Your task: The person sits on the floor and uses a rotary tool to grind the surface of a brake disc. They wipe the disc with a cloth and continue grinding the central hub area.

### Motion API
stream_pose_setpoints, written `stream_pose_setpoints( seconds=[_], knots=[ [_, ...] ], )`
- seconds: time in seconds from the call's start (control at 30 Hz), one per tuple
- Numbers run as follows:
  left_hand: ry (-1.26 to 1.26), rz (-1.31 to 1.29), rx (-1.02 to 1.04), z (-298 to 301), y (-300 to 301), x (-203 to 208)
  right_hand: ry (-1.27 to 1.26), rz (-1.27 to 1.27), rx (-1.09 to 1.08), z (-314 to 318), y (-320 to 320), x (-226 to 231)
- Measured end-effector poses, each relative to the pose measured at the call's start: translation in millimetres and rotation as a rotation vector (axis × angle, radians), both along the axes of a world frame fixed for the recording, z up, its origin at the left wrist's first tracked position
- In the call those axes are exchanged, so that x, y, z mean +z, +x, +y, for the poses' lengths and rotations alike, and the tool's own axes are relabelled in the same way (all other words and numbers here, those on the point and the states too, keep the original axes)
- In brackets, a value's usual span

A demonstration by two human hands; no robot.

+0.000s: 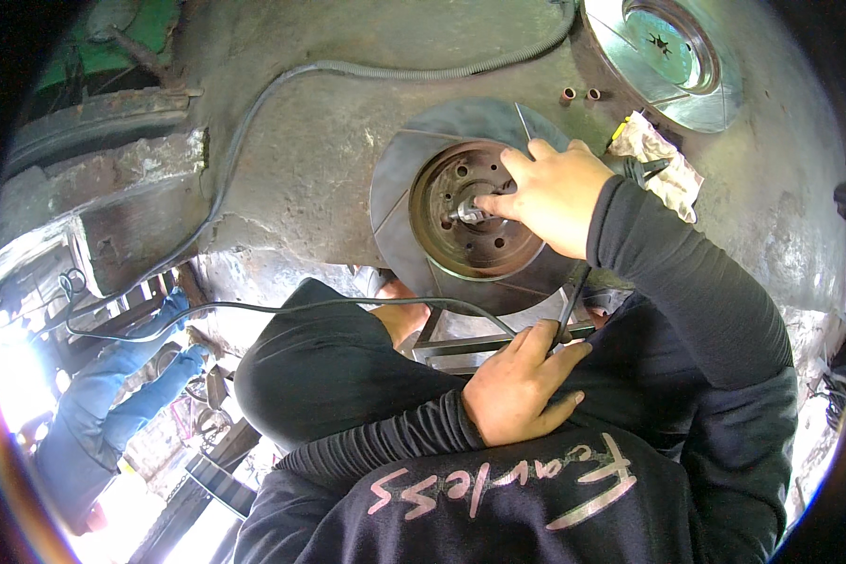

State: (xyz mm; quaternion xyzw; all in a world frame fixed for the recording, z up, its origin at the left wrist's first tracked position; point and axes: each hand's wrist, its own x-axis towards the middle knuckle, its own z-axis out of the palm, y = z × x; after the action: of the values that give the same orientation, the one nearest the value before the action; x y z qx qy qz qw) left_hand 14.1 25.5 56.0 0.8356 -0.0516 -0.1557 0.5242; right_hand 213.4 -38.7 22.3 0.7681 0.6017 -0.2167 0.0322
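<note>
A round brake disc (409, 122) lies in front of me, its rusty hub with bolt holes facing up. My right hand (555, 193) reaches over it from the right, bent fingers above the far right of the hub. Its thumb side meets a small silver metal fitting (471, 211) at the hub's centre; the palm hides part of the grip. Beyond these fingers a thin bright line crosses the disc; whether groove or rod, I cannot tell. Low before my body, my left hand (522, 381) is closed around a black cable (573, 296), which rises toward my right forearm.
A second disc (620, 70) lies at the far right of the metal work surface (320, 150). Near it are two small metal sleeves (581, 94) and a stained cloth (656, 155). A grey hose (395, 70) curves across the back. At left, another person's blue-trousered legs (132, 404) show.
</note>
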Motion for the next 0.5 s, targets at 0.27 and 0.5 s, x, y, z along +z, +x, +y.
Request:
stream_pose_setpoints(
  seconds=[0.27, 0.5],
  knots=[
    [0.004, -0.020, -0.004, 0.9, -0.4, -1.5, -0.014, 0.010, -0.004, 4.6, 4.0, 3.4],
    [0.013, -0.009, -0.014, 0.0, -1.1, -0.8, 0.017, -0.003, -0.037, 4.7, 5.4, -0.8]
  ],
)
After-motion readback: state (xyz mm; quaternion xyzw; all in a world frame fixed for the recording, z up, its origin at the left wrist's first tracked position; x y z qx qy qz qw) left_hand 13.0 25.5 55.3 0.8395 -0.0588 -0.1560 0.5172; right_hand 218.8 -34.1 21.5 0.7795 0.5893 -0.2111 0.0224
